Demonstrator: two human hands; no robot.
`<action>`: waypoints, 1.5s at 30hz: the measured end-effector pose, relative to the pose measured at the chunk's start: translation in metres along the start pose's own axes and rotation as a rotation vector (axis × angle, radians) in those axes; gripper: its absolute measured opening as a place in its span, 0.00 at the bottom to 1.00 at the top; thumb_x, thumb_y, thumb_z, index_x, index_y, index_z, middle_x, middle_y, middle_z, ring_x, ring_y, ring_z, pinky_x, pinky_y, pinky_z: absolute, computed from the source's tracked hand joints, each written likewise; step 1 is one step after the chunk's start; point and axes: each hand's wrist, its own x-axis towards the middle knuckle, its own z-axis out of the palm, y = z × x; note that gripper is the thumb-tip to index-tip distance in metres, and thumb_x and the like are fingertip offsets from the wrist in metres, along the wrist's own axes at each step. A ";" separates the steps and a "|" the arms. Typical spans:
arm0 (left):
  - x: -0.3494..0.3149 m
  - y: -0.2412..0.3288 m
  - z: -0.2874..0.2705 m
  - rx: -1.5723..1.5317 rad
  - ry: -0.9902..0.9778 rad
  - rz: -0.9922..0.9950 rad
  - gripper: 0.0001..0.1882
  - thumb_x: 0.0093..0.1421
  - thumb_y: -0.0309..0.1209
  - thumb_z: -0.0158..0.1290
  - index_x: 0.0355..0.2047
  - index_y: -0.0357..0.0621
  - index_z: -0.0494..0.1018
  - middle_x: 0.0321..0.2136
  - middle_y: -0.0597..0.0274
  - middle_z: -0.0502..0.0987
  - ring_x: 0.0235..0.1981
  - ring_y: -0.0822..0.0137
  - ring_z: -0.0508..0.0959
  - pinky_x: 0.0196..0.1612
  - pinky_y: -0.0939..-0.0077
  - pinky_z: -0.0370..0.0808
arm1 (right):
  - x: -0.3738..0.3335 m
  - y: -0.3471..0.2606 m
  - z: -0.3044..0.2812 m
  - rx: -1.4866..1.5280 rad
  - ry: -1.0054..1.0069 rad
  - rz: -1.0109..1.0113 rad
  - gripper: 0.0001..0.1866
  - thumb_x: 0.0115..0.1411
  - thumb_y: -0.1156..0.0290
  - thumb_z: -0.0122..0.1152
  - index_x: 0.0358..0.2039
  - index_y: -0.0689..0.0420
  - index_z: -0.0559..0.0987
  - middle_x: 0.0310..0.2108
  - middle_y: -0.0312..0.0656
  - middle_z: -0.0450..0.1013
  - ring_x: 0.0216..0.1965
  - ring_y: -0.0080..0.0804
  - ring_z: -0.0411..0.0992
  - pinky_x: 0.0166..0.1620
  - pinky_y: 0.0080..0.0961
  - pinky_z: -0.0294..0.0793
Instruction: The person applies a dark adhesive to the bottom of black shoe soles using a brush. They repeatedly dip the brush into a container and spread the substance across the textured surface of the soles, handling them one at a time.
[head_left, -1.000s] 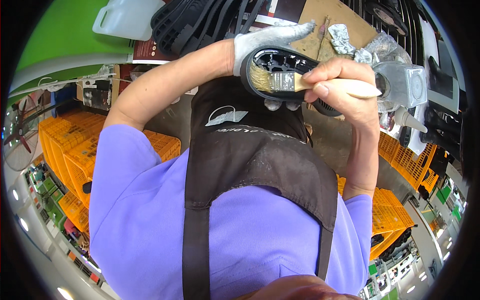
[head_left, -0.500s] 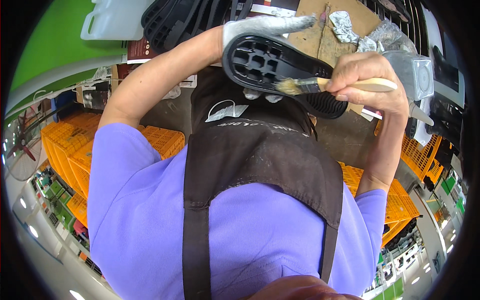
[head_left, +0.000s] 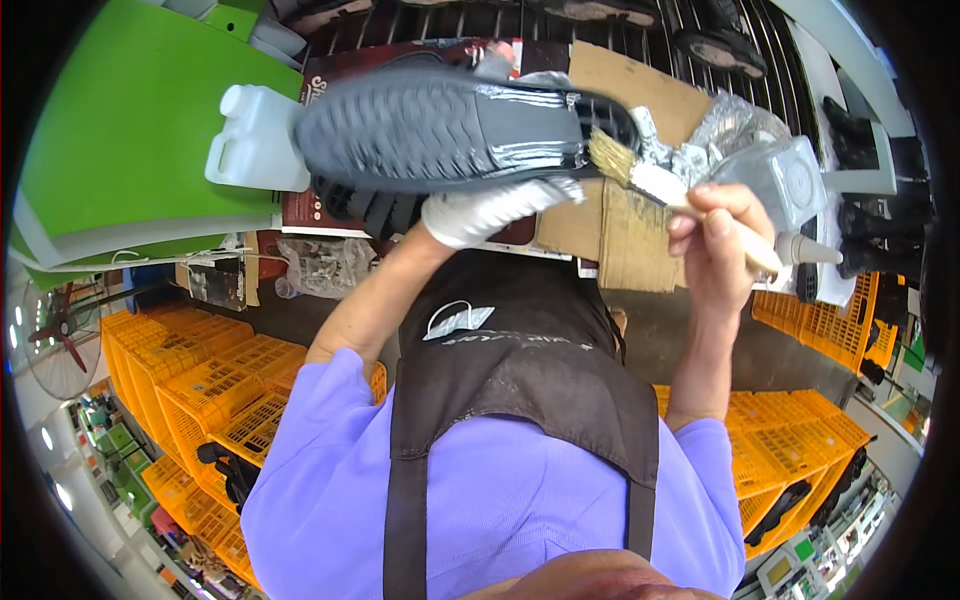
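A black shoe sole (head_left: 400, 135), blurred by motion, lies crosswise over the bench with its ribbed face up. Whitish shiny streaks show near its right end. My left hand (head_left: 490, 212), in a white glove, is closed on the sole at its near edge, the fingers pointing right and partly hidden beneath it. With its bare fingers wrapped round a wooden handle, my right hand (head_left: 722, 235) grips a paintbrush (head_left: 660, 185). The pale bristles are at the sole's right end; whether they touch it I cannot tell. More black soles (head_left: 375, 210) lie partly covered under the held one.
A white plastic jug (head_left: 258, 140) stands left of the sole on a green surface (head_left: 130, 120). Cardboard (head_left: 640, 245), crumpled plastic (head_left: 735, 130) and a clear bottle (head_left: 785, 180) with a nozzle lie to the right. Behind is a slatted rack (head_left: 660, 20); orange crates (head_left: 220, 380) stand at both sides.
The sole has moved left and turned over, from its latticed face to its ribbed one. My left hand now shows at its near edge. My right hand and brush have shifted down.
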 end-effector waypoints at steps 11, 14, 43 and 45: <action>-0.006 -0.014 0.014 0.692 -0.135 -0.010 0.23 0.58 0.33 0.51 0.53 0.42 0.60 0.50 0.57 0.67 0.52 0.67 0.67 0.59 0.69 0.61 | -0.004 0.022 0.065 -0.034 0.279 0.106 0.10 0.59 0.71 0.56 0.32 0.67 0.76 0.23 0.45 0.75 0.19 0.21 0.71 0.25 0.15 0.72; -0.021 -0.027 0.012 -1.091 0.131 -0.395 0.22 0.58 0.32 0.50 0.52 0.43 0.60 0.49 0.56 0.66 0.48 0.69 0.68 0.53 0.73 0.66 | -0.008 0.015 0.086 -0.031 0.225 0.214 0.08 0.58 0.73 0.56 0.31 0.66 0.77 0.23 0.43 0.75 0.20 0.19 0.72 0.26 0.13 0.72; -0.032 -0.024 -0.014 0.352 -0.764 -0.228 0.25 0.45 0.32 0.63 0.42 0.39 0.70 0.38 0.60 0.73 0.41 0.67 0.72 0.45 0.73 0.70 | 0.041 0.009 0.068 -0.309 -0.223 0.171 0.09 0.56 0.71 0.58 0.31 0.65 0.78 0.21 0.39 0.75 0.20 0.17 0.71 0.24 0.12 0.71; -0.031 -0.027 -0.027 0.340 -0.864 -0.242 0.28 0.44 0.32 0.64 0.46 0.37 0.68 0.41 0.58 0.73 0.42 0.67 0.72 0.46 0.73 0.70 | 0.044 0.012 0.064 -0.304 -0.250 0.219 0.09 0.56 0.70 0.58 0.31 0.65 0.78 0.21 0.39 0.75 0.21 0.17 0.71 0.24 0.12 0.71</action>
